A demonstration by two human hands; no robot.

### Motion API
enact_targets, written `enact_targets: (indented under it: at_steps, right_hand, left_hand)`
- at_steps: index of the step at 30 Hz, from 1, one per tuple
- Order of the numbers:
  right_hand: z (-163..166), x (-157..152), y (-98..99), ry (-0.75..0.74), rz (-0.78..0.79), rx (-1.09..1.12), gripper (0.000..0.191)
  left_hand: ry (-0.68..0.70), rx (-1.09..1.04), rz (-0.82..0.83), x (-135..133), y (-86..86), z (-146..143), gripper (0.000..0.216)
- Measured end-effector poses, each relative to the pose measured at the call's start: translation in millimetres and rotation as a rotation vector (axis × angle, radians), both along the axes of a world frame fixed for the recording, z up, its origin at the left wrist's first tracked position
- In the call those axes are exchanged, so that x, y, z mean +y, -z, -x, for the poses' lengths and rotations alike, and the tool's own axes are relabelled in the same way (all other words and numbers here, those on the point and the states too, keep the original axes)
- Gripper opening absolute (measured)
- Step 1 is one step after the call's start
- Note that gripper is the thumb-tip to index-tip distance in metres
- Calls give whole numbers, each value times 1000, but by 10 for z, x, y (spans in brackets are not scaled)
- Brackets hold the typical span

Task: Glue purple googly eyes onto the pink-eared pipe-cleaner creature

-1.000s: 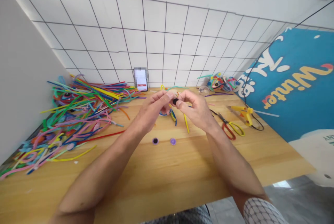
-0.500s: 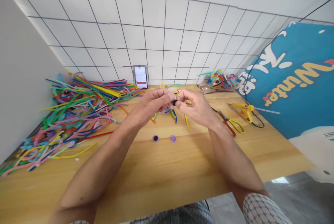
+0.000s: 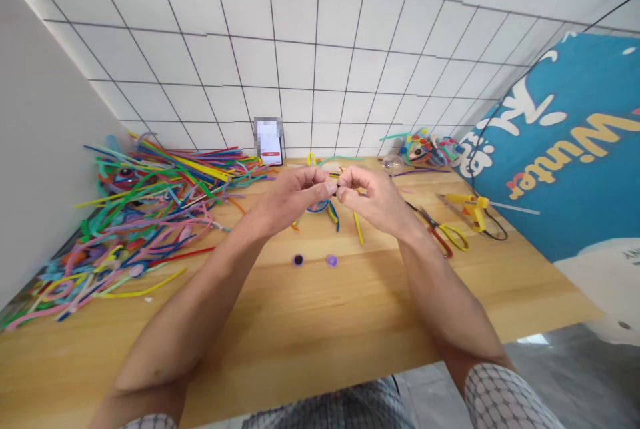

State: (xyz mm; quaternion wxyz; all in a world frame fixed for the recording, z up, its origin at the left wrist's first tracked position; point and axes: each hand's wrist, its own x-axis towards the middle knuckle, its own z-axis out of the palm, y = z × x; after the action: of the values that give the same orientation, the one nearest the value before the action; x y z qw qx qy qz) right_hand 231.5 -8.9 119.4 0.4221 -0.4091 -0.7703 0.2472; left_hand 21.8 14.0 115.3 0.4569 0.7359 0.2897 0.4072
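Note:
Over the middle of the table, my left hand (image 3: 300,194) and my right hand (image 3: 367,199) meet fingertip to fingertip. Both are pinched on a small black piece (image 3: 336,191), mostly covered by the fingers; its kind does not show. Below them on the wood lie a purple disc with a black centre (image 3: 298,260) and a plain purple disc (image 3: 332,260). Behind my hands, partly hidden, is a blue-rimmed object (image 3: 317,207) with colourful pipe cleaner legs, one of them a yellow pipe cleaner (image 3: 359,229).
A heap of pipe cleaners (image 3: 165,209) spreads over the left side. A phone (image 3: 271,144) leans against the tiled wall. To the right lie scissors (image 3: 443,232) and a yellow hot glue gun (image 3: 470,208). Decorated craft pieces (image 3: 423,149) and a clear plastic dome (image 3: 393,164) sit at the back.
The black piece, visible between my fingertips before, is now almost covered as my fingers have closed in around it. The view has shifted slightly; the discs lie where they were.

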Motion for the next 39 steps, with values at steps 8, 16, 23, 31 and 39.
enact_targets:
  at_steps: [8, 16, 23, 31, 39]
  right_hand:
    - [-48, 72, 92, -13, 85, 124, 22]
    - [-76, 34, 235, 75, 31, 203, 23]
    - [-382, -249, 712, -42, 384, 17, 11]
    - [-540, -502, 1321, -88, 293, -383, 18]
    - [-732, -562, 1210, 197, 285, -320, 27]
  left_hand:
    - [-230, 96, -248, -21, 89, -112, 25]
    - [-232, 185, -190, -60, 155, -261, 20]
    - [-309, 224, -245, 3, 158, -147, 22]
    - [-123, 552, -272, -640, 807, 292, 29]
    - [76, 551, -702, -1318, 1362, 348, 28]
